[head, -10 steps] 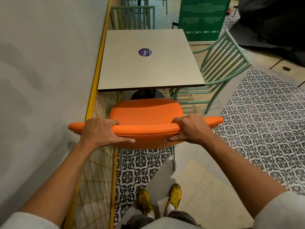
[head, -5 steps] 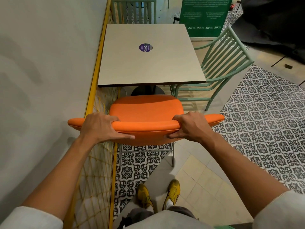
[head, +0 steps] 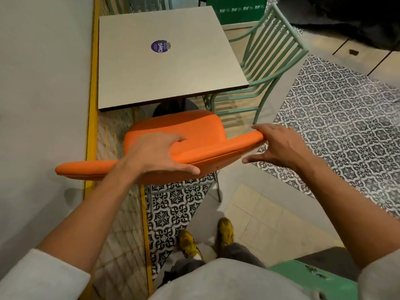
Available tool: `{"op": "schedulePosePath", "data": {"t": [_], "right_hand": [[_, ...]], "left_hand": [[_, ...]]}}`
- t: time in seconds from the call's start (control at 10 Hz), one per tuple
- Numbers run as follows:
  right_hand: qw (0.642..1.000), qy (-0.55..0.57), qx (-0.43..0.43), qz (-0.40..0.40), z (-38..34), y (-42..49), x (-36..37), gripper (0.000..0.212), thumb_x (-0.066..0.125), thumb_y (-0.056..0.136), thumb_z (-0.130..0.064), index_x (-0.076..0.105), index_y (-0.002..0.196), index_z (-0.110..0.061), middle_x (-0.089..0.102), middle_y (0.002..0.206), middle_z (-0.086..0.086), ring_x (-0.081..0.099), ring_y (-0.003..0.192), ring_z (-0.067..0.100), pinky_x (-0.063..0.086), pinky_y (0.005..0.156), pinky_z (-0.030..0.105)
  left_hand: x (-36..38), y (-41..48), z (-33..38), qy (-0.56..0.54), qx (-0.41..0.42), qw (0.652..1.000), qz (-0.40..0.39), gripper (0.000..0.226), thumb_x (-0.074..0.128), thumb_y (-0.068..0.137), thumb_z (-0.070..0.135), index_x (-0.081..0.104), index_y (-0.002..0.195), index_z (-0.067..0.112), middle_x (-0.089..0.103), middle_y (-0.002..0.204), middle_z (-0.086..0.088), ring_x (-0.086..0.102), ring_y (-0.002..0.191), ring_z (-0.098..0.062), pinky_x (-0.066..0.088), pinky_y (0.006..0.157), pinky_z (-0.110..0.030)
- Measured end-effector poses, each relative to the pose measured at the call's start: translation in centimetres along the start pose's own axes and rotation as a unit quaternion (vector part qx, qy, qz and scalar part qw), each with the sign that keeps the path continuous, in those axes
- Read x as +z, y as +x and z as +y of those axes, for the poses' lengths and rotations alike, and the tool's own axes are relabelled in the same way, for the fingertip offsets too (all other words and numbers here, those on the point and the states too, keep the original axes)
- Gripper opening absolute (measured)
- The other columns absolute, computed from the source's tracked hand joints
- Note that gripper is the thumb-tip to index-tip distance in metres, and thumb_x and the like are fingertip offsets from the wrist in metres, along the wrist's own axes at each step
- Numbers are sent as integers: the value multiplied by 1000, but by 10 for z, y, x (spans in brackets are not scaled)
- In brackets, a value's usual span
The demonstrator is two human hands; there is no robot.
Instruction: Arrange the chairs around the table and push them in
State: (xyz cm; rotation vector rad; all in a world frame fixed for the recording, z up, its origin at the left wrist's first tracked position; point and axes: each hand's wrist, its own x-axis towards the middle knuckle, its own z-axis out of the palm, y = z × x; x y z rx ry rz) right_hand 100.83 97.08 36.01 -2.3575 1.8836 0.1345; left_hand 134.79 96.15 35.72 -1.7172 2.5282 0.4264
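Orange chair [head: 184, 135] at the near edge of the square table [head: 164, 68], seat front just short of the tabletop. Left hand [head: 155, 154] spread loosely over the backrest; right hand [head: 279, 146] open at its right tip, apparently touching. Green chair [head: 266, 68] tucked at the table's right side.

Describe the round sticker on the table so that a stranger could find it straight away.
Start at the square pale table against the left wall. On its bare top lies the sticker, toward the far half. It is a small purple disc with white lettering, the only mark on that surface, far from the orange chair and the green chair.
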Motion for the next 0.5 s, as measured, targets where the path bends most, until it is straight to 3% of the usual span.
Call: {"op": "schedulePosePath", "data": {"t": [0.1, 0.3, 0.4, 0.5], "right_hand": [[997, 28, 61, -30, 35, -13, 5, 126, 56, 60, -104, 36, 160, -30, 60, 151, 5, 63, 130, 32, 55, 102, 49], [981, 56, 150, -113, 131, -41, 36, 131, 42, 54, -113, 44, 157, -31, 64, 149, 0, 64, 131, 29, 55, 101, 48], [967, 69, 182, -163, 191, -54, 52, 133, 41, 53, -114, 44, 158, -31, 60, 153, -1, 59, 136, 28, 50, 107, 45], [954, 83, 195, -212, 255, -58, 71, 132, 45, 56, -111, 42, 160, -30, 57, 155, 2, 55, 140, 30, 46, 111, 46]], "left_hand": [[1, 33, 37, -18, 49, 999, 2, 126, 38, 48, 117, 47, 153, 48, 60, 151, 18, 60, 135, -17, 50, 104, -44], [1, 109, 135, -23, 138, 990, -25, 121, 36, 57, 115, 45, 155, 45, 63, 148, 14, 65, 128, -19, 51, 94, -41], [2, 155, 192, -15, 181, 983, -13, 121, 36, 60, 113, 46, 156, 40, 63, 149, 11, 64, 130, -20, 53, 96, -41], [20, 198, 257, 5, 198, 978, -64, 121, 39, 61, 112, 46, 156, 37, 59, 154, 11, 60, 138, -19, 52, 106, -42]]}}
